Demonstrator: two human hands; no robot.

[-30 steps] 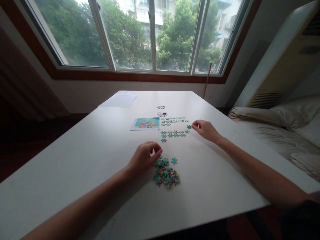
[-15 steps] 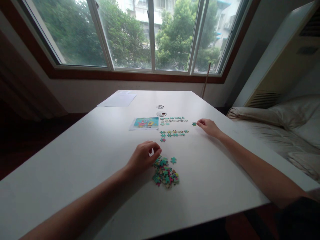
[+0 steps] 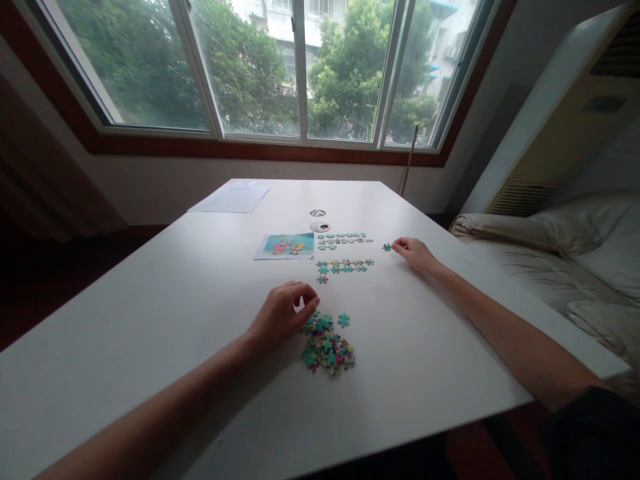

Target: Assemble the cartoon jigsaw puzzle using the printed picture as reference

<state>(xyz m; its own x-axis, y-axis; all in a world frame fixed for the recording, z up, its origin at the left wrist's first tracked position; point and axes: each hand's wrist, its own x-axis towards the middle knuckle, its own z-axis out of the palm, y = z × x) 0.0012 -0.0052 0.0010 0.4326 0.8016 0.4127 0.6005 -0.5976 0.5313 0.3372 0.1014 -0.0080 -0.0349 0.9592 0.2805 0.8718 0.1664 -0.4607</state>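
Observation:
At the right of the laid-out rows, my right hand [image 3: 411, 253] pinches a green puzzle piece [image 3: 387, 247] by its edge, just at the tabletop. My left hand [image 3: 286, 308] is curled, thumb and forefinger brought together, over the far left edge of a heap of mixed puzzle pieces [image 3: 329, 352]. Whether anything sits between those fingertips I cannot make out. One loose green piece [image 3: 343, 320] lies beside the heap. Between my hands and farther off are several rows of puzzle pieces [image 3: 345, 265], with a cartoon picture sheet [image 3: 285, 247] to their left.
The white table [image 3: 150, 320] reaches toward a window. White papers [image 3: 230, 199] lie at its far left corner. Two round inserts [image 3: 320, 227] show in the tabletop beyond the picture. A leather sofa [image 3: 565, 247] stands to the right, and a thin stick [image 3: 409, 160] leans by the wall.
The view has shifted slightly, moving everything a little left in the picture. Both hands keep the same pose and place, with the green puzzle piece still pinched in my right hand.

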